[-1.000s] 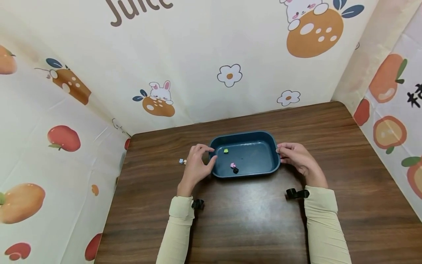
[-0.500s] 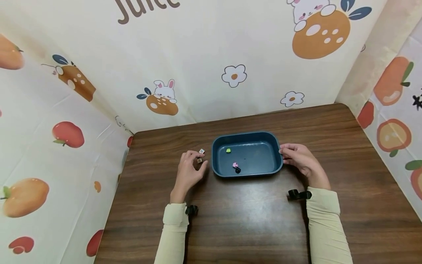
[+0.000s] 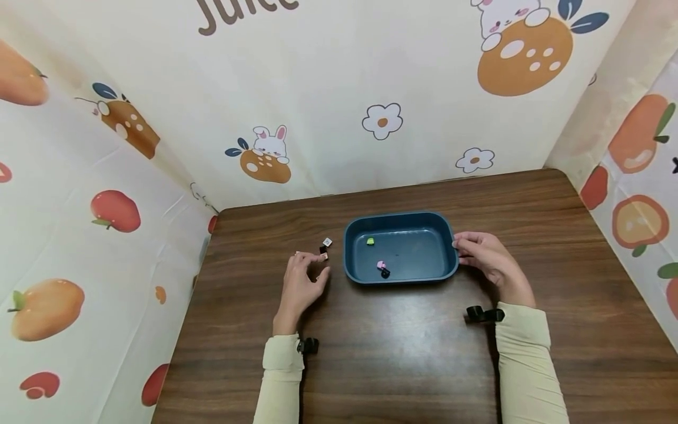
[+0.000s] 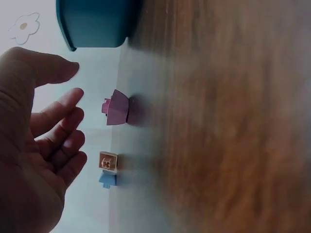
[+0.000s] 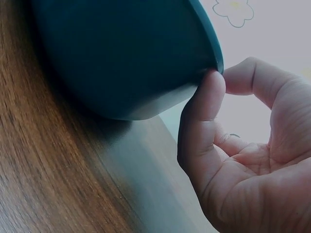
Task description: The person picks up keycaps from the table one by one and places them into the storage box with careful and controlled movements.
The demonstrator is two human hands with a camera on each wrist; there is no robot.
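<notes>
My left hand [image 3: 302,285] hovers just left of the blue tray [image 3: 418,250], its thumb and fingers apart and nothing between them. Near its fingertips lie a white keycap [image 3: 327,242], a black keycap [image 3: 323,249] and a beige keycap [image 3: 325,256]. In the left wrist view, a pinkish keycap [image 4: 117,108] sits past the fingertips, with a tan keycap [image 4: 108,161] and a light blue keycap [image 4: 108,179] below it. My right hand [image 3: 489,262] pinches the tray's right rim between thumb and finger. Inside the tray are a green keycap [image 3: 370,241], a pink keycap [image 3: 381,265] and a black keycap [image 3: 385,273].
The brown wooden table [image 3: 402,353] runs back to a printed curtain [image 3: 323,106]. More curtain hangs along the left and right sides. Black camera straps [image 3: 484,314] circle both wrists.
The left hand has drawn back leftward from the tray's left rim to the loose keycaps on the table. The right hand keeps its pinch on the tray. The head view has shifted slightly.
</notes>
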